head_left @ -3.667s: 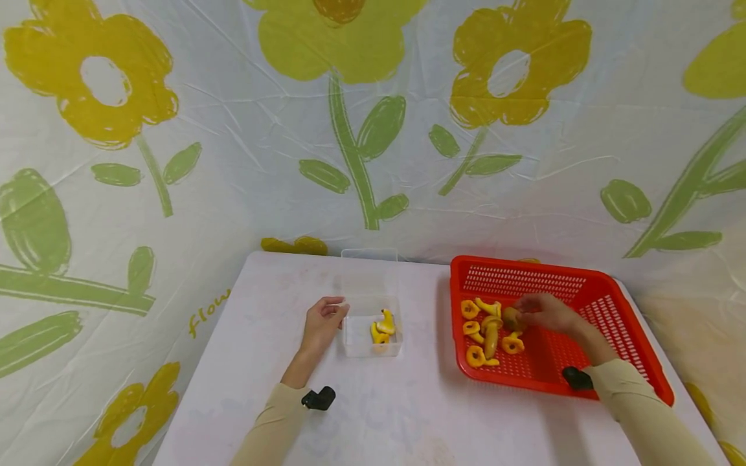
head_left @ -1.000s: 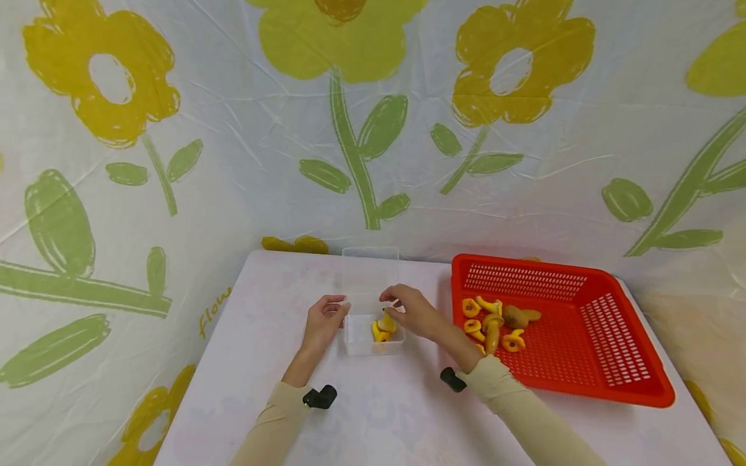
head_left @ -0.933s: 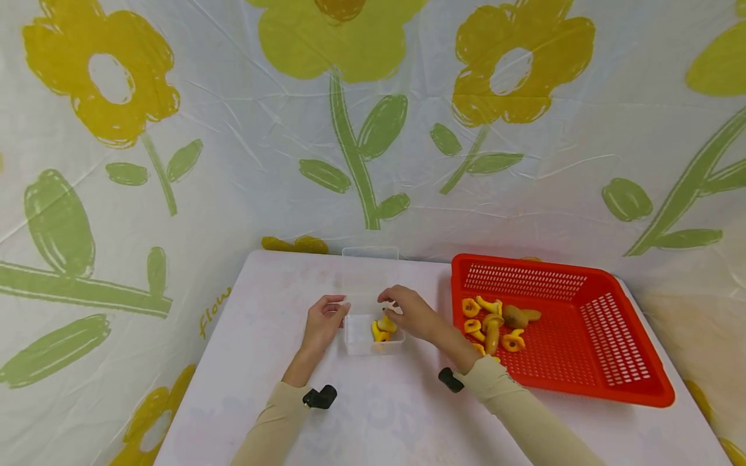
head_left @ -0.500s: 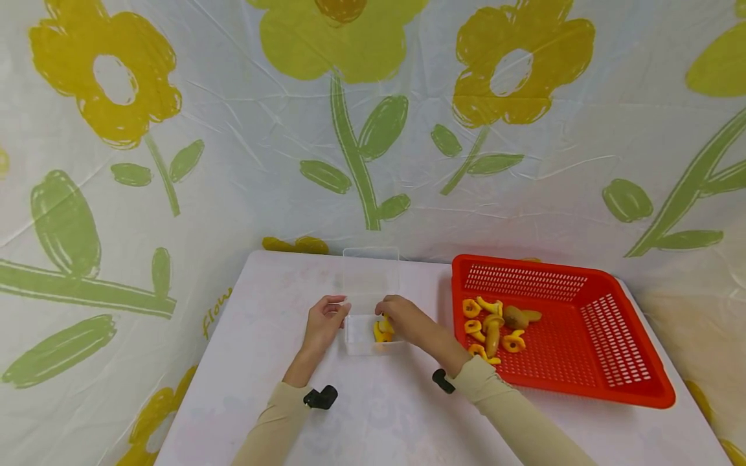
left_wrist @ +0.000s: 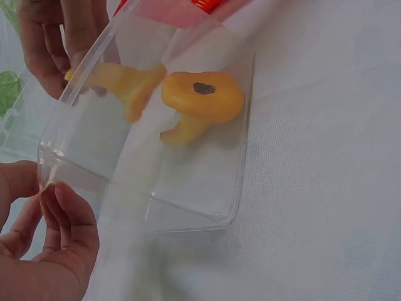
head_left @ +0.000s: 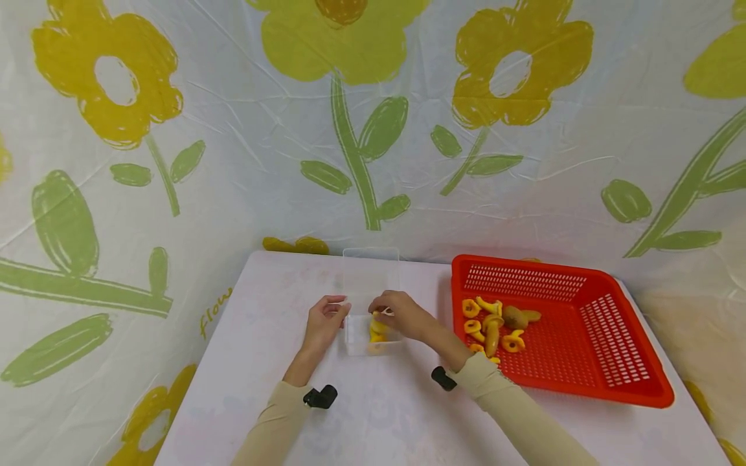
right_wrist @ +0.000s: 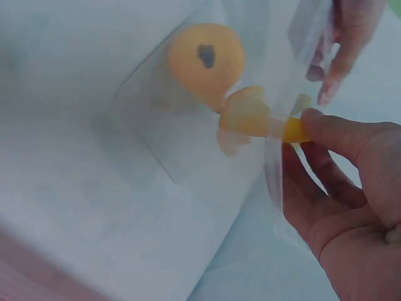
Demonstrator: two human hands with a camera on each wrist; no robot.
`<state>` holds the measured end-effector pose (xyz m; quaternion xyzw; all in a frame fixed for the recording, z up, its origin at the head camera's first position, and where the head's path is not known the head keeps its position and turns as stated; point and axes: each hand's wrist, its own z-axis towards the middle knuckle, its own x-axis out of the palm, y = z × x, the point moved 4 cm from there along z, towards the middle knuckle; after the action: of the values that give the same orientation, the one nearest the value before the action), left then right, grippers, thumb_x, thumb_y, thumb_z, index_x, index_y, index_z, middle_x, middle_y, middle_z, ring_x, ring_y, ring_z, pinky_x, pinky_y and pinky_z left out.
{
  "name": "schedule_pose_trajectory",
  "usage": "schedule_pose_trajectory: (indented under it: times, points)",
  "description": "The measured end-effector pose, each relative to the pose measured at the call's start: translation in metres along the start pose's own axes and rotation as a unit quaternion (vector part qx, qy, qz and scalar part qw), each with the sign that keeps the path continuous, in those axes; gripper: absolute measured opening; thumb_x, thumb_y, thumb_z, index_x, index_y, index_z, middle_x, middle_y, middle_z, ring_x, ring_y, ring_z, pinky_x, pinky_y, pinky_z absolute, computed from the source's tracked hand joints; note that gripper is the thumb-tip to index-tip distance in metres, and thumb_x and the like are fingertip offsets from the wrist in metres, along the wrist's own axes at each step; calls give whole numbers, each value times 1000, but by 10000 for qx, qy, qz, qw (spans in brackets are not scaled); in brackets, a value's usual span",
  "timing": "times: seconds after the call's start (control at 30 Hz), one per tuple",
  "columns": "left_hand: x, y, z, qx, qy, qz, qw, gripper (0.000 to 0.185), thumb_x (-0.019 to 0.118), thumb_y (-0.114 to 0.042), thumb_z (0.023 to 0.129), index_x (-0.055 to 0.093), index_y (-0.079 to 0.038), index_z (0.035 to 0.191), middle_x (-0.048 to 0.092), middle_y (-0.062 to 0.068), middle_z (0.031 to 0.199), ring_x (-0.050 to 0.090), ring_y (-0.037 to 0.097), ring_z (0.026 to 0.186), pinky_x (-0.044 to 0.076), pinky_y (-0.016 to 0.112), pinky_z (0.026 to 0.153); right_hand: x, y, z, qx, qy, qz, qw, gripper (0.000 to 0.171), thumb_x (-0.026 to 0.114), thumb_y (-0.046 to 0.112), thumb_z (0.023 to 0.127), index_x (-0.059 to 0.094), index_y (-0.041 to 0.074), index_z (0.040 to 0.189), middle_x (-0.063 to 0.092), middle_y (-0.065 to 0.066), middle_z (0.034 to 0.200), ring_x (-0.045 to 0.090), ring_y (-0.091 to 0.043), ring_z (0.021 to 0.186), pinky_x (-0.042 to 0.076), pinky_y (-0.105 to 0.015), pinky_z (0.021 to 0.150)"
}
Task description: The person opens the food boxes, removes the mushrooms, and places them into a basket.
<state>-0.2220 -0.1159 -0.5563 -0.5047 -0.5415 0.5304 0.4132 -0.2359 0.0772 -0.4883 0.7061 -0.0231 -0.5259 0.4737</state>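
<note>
Fingertips of the right hand (head_left: 402,315) pinch the stalk of a pale yellow, soft-looking mushroom-shaped piece (right_wrist: 250,116), holding it inside the clear, thin-walled rectangular plastic box (head_left: 373,336). Just beside it, on the box floor, lies a second piece, an orange mushroom-shaped one with a round cap and a small dark spot (left_wrist: 202,97); the two caps nearly touch. The left hand (head_left: 323,323) pinches the box's left wall between thumb and curled fingers (left_wrist: 66,219), steadying it. The box's see-through wall stands between the left wrist camera and both pieces, blurring them slightly.

Well to the right sits a red plastic basket (head_left: 612,336) with slotted, perforated walls and a shallow rectangular shape. In its left part lie more orange ring-like and curved pieces (head_left: 473,327) together with a brown, rounded fruit-like piece (head_left: 513,317). Small black wrist-worn cameras (head_left: 319,396) sit at the cuffs of the beige sleeves (head_left: 513,408).

Everything rests on a white, cloth-covered surface (head_left: 379,414) with a fine matte weave. Behind and around it hangs a creased, glossy white sheet printed with large yellow flowers and green stems and leaves (head_left: 350,142).
</note>
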Motion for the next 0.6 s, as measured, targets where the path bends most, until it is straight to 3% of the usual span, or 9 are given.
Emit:
schedule_pose_trajectory:
  times: [0.17, 0.27, 0.6]
  points:
    - [1, 0, 2, -72, 53, 27, 10000, 30, 69, -9, 98, 64, 8, 123, 69, 25, 102, 62, 44, 87, 50, 17, 61, -10, -2, -5, -69, -173, 563, 9982, 24, 65, 6, 100, 71, -2, 122, 71, -13, 115, 67, -29, 107, 57, -38, 94]
    - [1, 1, 2, -108, 87, 70, 9999, 31, 67, -7, 99, 62, 11, 124, 68, 29, 104, 59, 51, 92, 51, 18, 61, -17, -4, -8, 8, -290, 789, 9965, 27, 65, 11, 101, 70, 0, 126, 71, -14, 120, 67, -29, 110, 57, -39, 94]
    - [1, 4, 0, 48, 8, -23, 10000, 27, 73, -12, 96, 67, 3, 119, 70, 14, 94, 59, 18, 74, 51, 18, 61, -44, -19, -25, 307, -401, 1760, 9831, 33, 62, 10, 103, 66, -2, 133, 68, -17, 129, 71, -29, 106, 58, -39, 92]
